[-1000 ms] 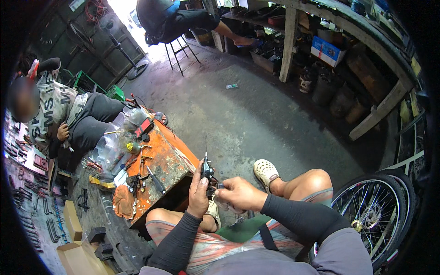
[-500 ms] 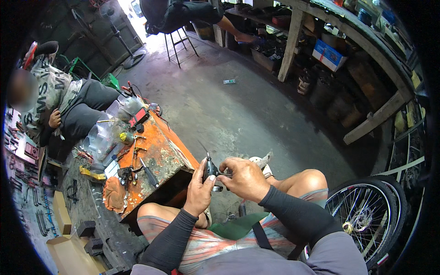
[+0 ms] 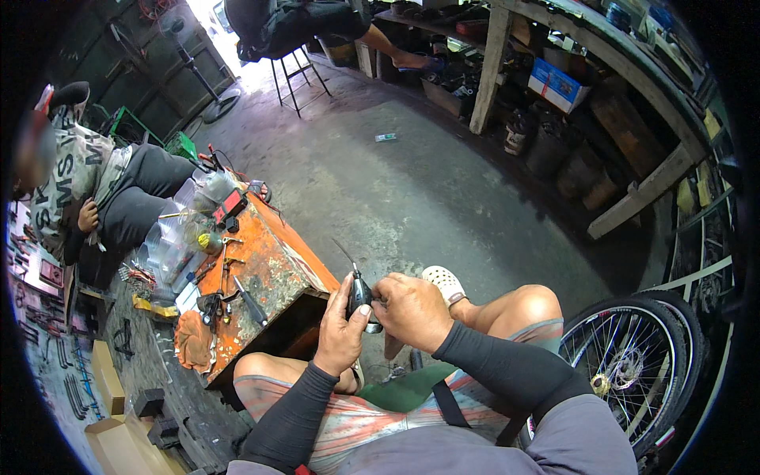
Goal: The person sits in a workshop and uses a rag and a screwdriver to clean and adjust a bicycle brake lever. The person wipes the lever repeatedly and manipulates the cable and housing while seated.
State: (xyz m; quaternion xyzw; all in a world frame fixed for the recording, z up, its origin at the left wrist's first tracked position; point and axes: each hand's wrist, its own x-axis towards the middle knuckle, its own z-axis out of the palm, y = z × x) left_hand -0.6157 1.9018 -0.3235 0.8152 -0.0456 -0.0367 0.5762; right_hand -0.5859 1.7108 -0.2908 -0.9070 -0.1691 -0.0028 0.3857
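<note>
Above my lap, my left hand is wrapped round a small black rounded part, perhaps a bicycle brake lever. From its top a thin dark cable or hose sticks up and bends left. My left thumb presses on its near side. Close against it on the right, my right hand has its fingers pinched together at the part's side. What these fingers hold is hidden.
On my left stands an orange worn bench with a screwdriver, an orange cloth and a red-and-black device. Bicycle wheels stand at right. One person sits at left, another on a stool. Shelving lines the far right.
My right hand has turned and shifted a little left, its fingers still at the black part. A grey pointed shape beyond that hand no longer shows. The whole view has shifted slightly.
</note>
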